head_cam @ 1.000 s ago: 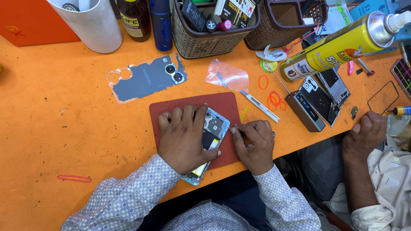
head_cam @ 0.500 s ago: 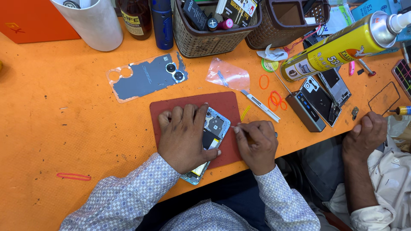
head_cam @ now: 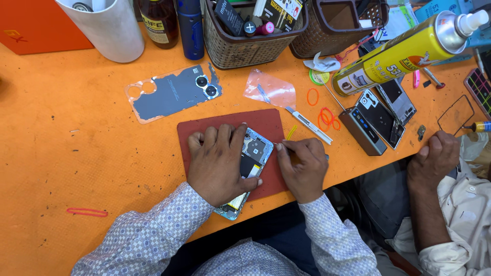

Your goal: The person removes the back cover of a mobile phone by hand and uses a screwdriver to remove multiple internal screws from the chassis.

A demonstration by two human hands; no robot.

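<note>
Orange counter (head_cam: 61, 153) fills most of the view and carries everything. On it, near the front edge, lies a dark red mat (head_cam: 225, 125), and on the mat lies an opened phone (head_cam: 251, 153) with its back off, tilted, its lower end sticking out past the mat and the counter edge. The left hand (head_cam: 217, 163) lies flat on the phone, fingers spread, and presses it down on the mat. The right hand (head_cam: 306, 166) is just beside it, to the right; its fingers are pinched on a thin tool (head_cam: 280, 146) whose tip touches the upper right edge of the phone. The two hands are close but do not touch.

Behind the mat lies the grey back cover (head_cam: 171, 92) with round camera holes. At the far edge stand a white cup (head_cam: 110, 30), a brown bottle (head_cam: 158, 23), a blue bottle (head_cam: 190, 25) and two woven baskets (head_cam: 240, 48). A yellow spray can (head_cam: 404, 51) lies on its side to the right, above another open phone (head_cam: 386, 110). Between them and the mat are a clear plastic film (head_cam: 271, 89), a white stick (head_cam: 309, 124) and some orange rubber bands (head_cam: 325, 117). At the right edge another person's hand (head_cam: 434, 158) rests on the counter edge.
</note>
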